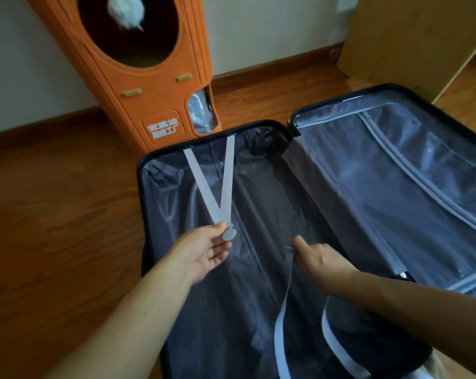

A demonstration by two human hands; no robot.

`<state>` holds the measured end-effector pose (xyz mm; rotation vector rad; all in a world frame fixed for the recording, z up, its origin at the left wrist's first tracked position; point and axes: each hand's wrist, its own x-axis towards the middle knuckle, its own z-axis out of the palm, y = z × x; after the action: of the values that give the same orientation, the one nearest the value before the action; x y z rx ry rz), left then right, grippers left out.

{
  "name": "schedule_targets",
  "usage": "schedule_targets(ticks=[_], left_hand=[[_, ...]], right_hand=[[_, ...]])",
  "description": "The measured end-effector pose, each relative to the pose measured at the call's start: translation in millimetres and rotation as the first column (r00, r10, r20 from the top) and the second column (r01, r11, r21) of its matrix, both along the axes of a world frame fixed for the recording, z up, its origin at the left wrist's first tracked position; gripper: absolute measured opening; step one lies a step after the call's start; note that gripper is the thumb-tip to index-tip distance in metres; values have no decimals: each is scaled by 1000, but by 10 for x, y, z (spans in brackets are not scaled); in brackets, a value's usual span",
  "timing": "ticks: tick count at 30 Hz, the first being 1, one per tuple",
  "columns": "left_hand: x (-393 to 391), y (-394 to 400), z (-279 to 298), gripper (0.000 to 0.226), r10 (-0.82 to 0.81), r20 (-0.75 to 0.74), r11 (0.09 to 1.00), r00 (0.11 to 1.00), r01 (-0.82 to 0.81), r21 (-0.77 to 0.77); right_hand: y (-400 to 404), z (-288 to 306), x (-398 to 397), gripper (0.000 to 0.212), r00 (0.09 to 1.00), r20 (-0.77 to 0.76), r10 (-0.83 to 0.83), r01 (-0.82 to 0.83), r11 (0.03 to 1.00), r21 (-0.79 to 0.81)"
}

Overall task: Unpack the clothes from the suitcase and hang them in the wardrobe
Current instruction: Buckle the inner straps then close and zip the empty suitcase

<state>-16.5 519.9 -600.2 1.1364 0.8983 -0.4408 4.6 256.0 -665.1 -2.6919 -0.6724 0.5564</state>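
Note:
A dark suitcase [146, 170] lies open on the wooden floor, both halves lined in grey fabric. The right half [395, 173] is closed off by a zipped divider. In the left half, a pale grey V-shaped strap [220, 184] runs from the far rim to a buckle [228, 234], which my left hand [201, 253] pinches between thumb and fingers, palm up. My right hand [321, 259] grips the end of the near strap [282, 324], which trails toward me over a dark bundle [368, 340]. I cannot tell whether that bundle is clothing.
An orange cat tower [149, 86] with a white fluffy ball [126, 10] in its round opening stands against the wall behind the suitcase. A light wooden panel [423, 36], possibly the wardrobe, stands at the far right. Wooden floor [53, 214] stretches to the left.

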Motion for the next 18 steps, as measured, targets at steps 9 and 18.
schedule_targets(ticks=[9, 18], left_hand=[[130, 59, 200, 10, 10, 121, 1000, 993, -11, 4], [109, 67, 195, 9, 11, 124, 1000, 992, -10, -11]], right_hand=[[631, 857, 41, 39, 617, -773, -145, 744, 428, 514], [589, 900, -92, 11, 257, -949, 181, 866, 392, 310]])
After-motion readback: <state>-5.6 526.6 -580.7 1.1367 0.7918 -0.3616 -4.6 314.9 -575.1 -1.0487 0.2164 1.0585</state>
